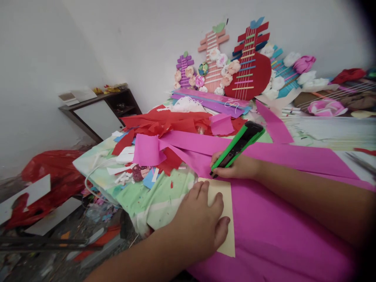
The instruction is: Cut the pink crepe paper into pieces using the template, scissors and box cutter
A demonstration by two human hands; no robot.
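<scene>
My right hand [239, 167] is closed around a green and black utility knife [239, 144], its tip touching the far edge of a cream card template [226, 203]. The template lies on a large magenta paper sheet [279, 223] spread over the table. My left hand [199, 223] lies flat on the template with fingers stretched out, pressing it down.
Red and pink paper scraps [164, 129] pile up behind the knife. Paper guitar crafts with paper flowers [235, 66] lean on the wall. A dark side table [102, 105] stands at left; a red plastic bag [49, 180] and litter lie on the floor.
</scene>
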